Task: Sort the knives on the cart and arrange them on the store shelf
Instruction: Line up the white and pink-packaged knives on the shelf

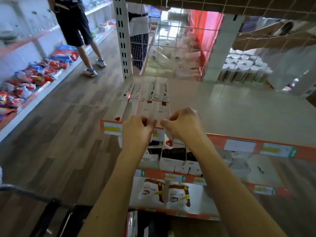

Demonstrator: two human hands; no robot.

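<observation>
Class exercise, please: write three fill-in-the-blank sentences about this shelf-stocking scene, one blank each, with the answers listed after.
The left hand and the right hand both hold the near ends of packaged ____ lying on the shelf. The shelf's front strip is coloured ____. A bystander in dark shorts stands on the ____ of the view.
Answers: knives; orange; left.
</observation>
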